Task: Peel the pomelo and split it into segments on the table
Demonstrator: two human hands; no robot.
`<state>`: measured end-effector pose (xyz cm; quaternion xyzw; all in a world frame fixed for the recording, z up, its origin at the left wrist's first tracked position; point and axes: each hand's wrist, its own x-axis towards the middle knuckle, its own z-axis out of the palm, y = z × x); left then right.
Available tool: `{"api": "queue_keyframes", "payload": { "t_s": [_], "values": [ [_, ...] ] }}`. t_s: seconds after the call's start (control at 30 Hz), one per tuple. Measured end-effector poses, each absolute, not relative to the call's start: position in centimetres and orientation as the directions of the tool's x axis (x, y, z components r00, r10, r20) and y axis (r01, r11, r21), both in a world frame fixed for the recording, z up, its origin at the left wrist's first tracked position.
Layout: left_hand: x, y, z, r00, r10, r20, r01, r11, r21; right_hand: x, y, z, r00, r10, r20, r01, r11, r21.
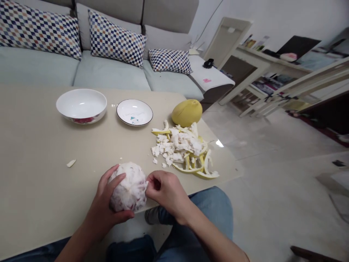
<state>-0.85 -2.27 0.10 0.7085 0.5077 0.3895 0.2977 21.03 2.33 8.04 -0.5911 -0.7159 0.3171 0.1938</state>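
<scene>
A peeled pomelo (130, 187), white with pinkish patches, is at the table's front edge. My left hand (107, 200) wraps round its left side, thumb below and fingers on top. At its right side my right hand (166, 191) pinches a bit of white pith between thumb and forefinger, close against the fruit. To the right of the hands lies a heap of yellow rind strips and white pith (181, 145). Behind that heap rests a whole yellow pomelo (187, 112).
A white bowl (81, 103) with a red floral pattern and a small dark-rimmed plate (134, 112) stand towards the table's back. One pith scrap (71, 163) lies at left. Beyond the table (40, 153) is a sofa (109, 74) with patterned cushions. The table's right edge drops to tiled floor.
</scene>
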Motion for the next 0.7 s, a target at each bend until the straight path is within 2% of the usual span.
{"api": "queue_keyframes", "payload": {
  "t_s": [0.13,0.23,0.5,0.63,0.7],
  "values": [
    [-0.9,-2.2,0.0,0.173,0.953,0.248,0.481,-0.301,0.823,22.3,2.5,7.8,-0.275,0.932,-0.235,0.563,-0.042,-0.825],
    [-0.9,-2.2,0.0,0.172,0.948,0.267,0.490,-0.317,0.812,22.4,2.2,8.5,-0.301,0.908,-0.293,0.498,-0.112,-0.860],
    [-1.0,-2.1,-0.1,0.185,0.941,0.282,0.509,-0.338,0.792,21.0,2.6,10.6,-0.332,0.910,-0.249,0.703,0.062,-0.709],
    [-0.9,-2.1,0.2,0.196,0.937,0.288,0.515,-0.348,0.783,20.8,3.5,9.8,-0.368,0.902,-0.226,0.755,0.148,-0.638],
    [-0.7,-2.2,0.4,0.190,0.940,0.283,0.517,-0.340,0.785,21.1,4.1,8.8,-0.349,0.909,-0.229,0.767,0.137,-0.627]
  ]
}}
